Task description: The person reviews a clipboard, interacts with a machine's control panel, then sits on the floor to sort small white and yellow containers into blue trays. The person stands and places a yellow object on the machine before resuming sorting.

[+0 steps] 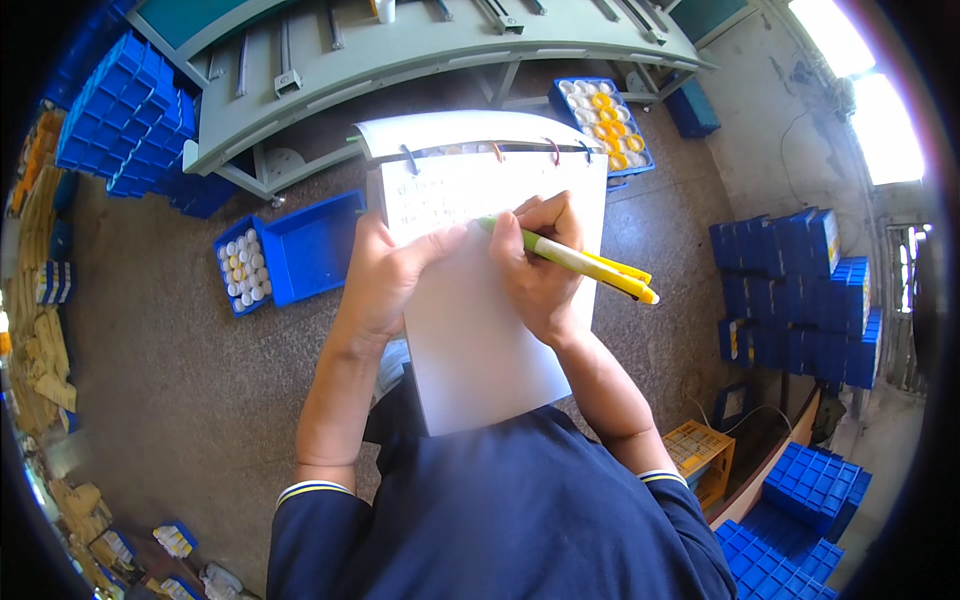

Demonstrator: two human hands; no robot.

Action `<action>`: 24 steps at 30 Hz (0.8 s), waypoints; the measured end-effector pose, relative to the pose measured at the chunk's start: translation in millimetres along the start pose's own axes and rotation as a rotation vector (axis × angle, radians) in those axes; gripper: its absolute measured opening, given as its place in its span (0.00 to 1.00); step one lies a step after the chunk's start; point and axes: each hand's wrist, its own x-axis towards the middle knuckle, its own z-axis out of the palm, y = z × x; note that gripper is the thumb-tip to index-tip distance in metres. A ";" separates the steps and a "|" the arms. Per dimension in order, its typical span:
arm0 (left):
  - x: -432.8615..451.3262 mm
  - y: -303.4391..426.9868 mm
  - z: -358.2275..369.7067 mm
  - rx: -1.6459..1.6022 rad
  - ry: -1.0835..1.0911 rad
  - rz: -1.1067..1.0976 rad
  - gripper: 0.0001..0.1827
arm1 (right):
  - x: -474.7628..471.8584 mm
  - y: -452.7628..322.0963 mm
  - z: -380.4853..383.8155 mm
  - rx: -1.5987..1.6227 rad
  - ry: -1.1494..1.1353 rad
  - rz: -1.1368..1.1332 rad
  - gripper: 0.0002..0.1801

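A ring-bound pad of white paper [480, 330] lies in front of my body, its cover or turned pages [465, 127] folded over the coloured rings at the top. Several lines of handwriting stand on its upper left part. My left hand [401, 262] grips the pad's left edge, the thumb flat on the page. My right hand [544, 259] holds a green, white and yellow multicolour pen [577, 260], with its tip at the page just right of my left thumb. The pen's yellow end points down to the right. Part of the right fingers is hidden behind the hand.
A long grey-green metal bench [405, 56] stands ahead. On the floor are an empty blue plastic crate [315, 247], a crate of white and yellow round parts [244, 262] and another [606, 124]. Blue crates are stacked left [120, 120] and right [795, 292], near a yellow crate [701, 450].
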 end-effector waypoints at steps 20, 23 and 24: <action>32.8 -9.7 -24.7 0.116 0.063 0.016 0.16 | -32.1 69.7 -136.2 -0.143 0.415 0.390 0.13; 49.5 -8.8 -34.8 0.007 0.160 0.049 0.21 | -49.9 110.2 -190.5 -0.406 0.335 0.596 0.16; 53.2 -6.9 -39.1 0.011 0.171 0.067 0.23 | -55.5 123.5 -205.2 -0.503 0.307 0.708 0.17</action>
